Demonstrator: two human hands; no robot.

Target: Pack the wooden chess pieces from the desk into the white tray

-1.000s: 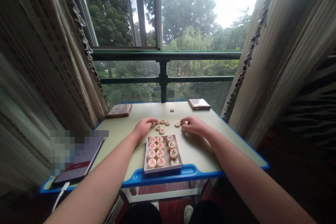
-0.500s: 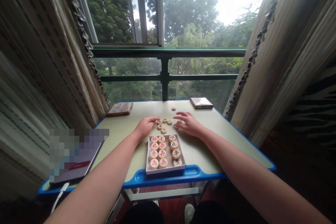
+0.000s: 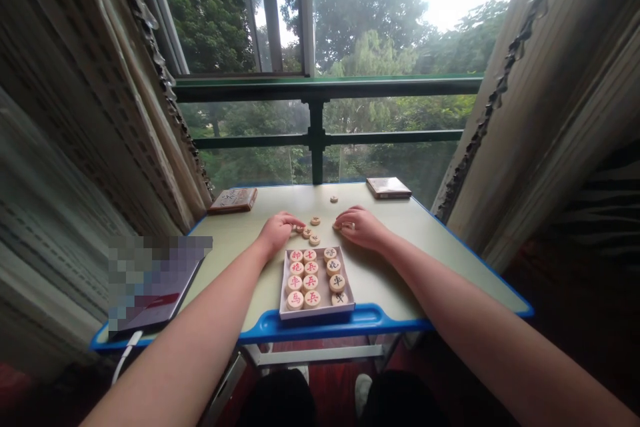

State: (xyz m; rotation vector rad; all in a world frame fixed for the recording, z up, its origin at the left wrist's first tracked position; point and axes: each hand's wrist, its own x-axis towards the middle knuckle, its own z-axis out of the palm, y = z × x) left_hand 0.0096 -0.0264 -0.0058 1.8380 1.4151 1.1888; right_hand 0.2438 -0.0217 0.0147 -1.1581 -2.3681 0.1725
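Note:
A shallow white tray (image 3: 317,311) near the table's front edge holds several round wooden chess pieces with red and black characters. Just beyond it lie loose pieces (image 3: 315,239) on the pale table top. My left hand (image 3: 278,229) rests left of them, fingers curled, fingertips touching a piece. My right hand (image 3: 359,225) lies to the right of the loose pieces, fingers bent over a piece (image 3: 347,225) that shows under them. One lone piece (image 3: 333,199) sits farther back.
The table (image 3: 410,267) has a blue rim and stands against a window railing (image 3: 320,140). A brown box (image 3: 233,200) lies back left, a dark box (image 3: 388,187) back right. A tablet (image 3: 150,303) with a white cable lies front left. Curtains hang on both sides.
My right hand went from spread fingers to curled over a piece and drew it right. My left hand shifted slightly among the loose pieces. The camera tilted down a little.

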